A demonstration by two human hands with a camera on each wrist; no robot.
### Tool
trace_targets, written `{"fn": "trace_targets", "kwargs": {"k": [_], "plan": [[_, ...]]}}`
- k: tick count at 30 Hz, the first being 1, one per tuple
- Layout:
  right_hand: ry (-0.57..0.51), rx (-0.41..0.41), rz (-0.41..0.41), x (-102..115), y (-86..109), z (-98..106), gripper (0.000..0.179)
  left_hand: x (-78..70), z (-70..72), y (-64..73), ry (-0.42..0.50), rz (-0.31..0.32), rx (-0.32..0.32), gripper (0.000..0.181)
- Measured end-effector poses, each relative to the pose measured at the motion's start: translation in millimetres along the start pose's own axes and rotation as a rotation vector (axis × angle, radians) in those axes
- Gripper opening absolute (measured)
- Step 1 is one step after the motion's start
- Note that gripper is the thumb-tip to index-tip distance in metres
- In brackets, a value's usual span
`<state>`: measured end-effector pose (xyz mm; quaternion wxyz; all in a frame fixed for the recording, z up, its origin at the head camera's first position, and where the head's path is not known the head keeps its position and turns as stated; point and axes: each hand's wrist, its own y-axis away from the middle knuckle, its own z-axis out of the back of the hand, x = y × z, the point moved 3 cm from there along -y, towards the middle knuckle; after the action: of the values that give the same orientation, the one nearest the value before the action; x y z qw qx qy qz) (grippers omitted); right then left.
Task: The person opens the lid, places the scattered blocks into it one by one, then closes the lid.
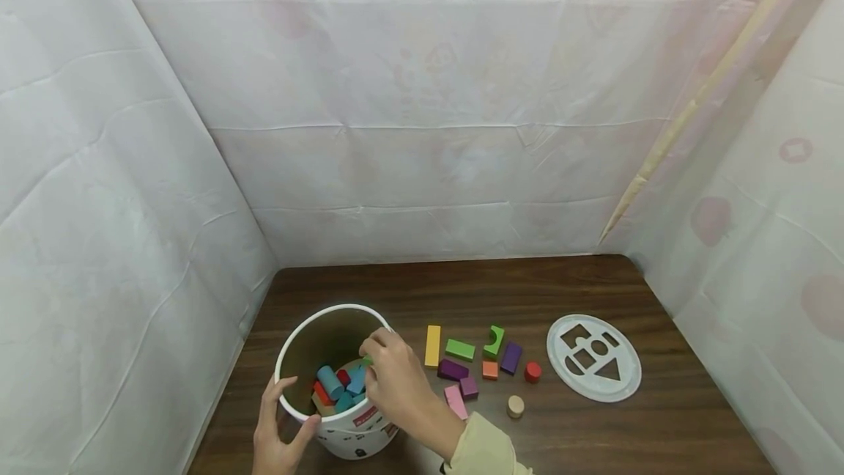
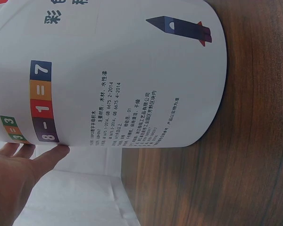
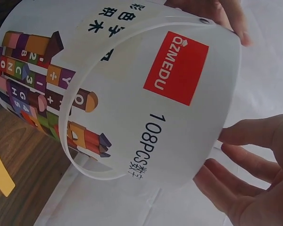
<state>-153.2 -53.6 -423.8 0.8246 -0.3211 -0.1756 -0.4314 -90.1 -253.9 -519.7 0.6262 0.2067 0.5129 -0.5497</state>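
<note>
A white bucket [image 1: 349, 437] with printed sides and a thin handle [image 3: 68, 141] stands at the table's left, with mixed wooden blocks [image 1: 343, 387] inside. My left hand [image 1: 280, 424] holds it at the near left, thumb and fingers spread along the rim; in the left wrist view its fingertips press the printed wall. The right hand [image 1: 402, 380] reaches over the right rim, fingers bent inward. A green block [image 1: 368, 361] shows between its thumb and forefinger. In the right wrist view the fingertips go behind the rim, so what they hold is hidden there.
Right of the bucket lie loose blocks: a yellow bar [image 1: 432, 345], a green bar [image 1: 460, 349], a green arch [image 1: 494, 341], a pink one [image 1: 456, 402], a red cylinder [image 1: 532, 372] and several others. Farther right is a white lid [image 1: 574, 383] with shaped holes. White sheets surround the table.
</note>
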Motion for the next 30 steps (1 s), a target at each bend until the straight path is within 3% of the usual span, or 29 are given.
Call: {"fn": "trace_targets", "kwargs": {"k": [18,30], "plan": [[0.018,-0.151,-0.075,-14,24.2,33,0.023,-5.3,0.5,0.9,0.003,0.006,0.011,0.064],[0.062,-0.25,-0.104,-40,46.2,25,0.028,-6.9,0.3,0.4,0.008,0.01,0.002,0.064]]}}
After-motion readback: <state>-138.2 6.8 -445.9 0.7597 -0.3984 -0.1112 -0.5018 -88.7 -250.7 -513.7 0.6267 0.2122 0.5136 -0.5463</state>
